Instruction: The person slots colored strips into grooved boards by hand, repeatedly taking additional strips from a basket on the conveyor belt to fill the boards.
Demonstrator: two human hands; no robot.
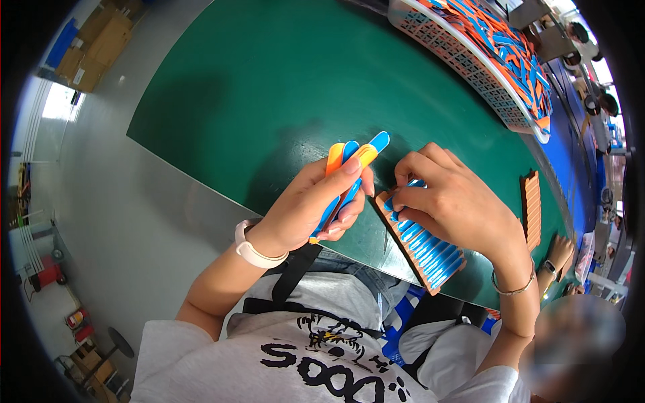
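Note:
My left hand (310,198) is closed round a small bundle of flat, round-ended strips (368,153), some blue and some orange-yellow, whose ends stick up past the thumb. Close by on the right, my right hand (443,198) is bent over the far end of a brown grooved tray (418,266). Its thumb and fingers pinch a blue strip (416,183), partly hidden behind them. Shiny blue strips (430,254) lie side by side in the tray's grooves. The tray rests on the green table near its front edge.
A white perforated basket (463,57) heaped with blue and orange strips stands at the back right of the green table (222,87). Another brown grooved tray (532,209) lies farther right. Beyond it is another person's hand (560,252). Cardboard boxes (101,43) are at the far left.

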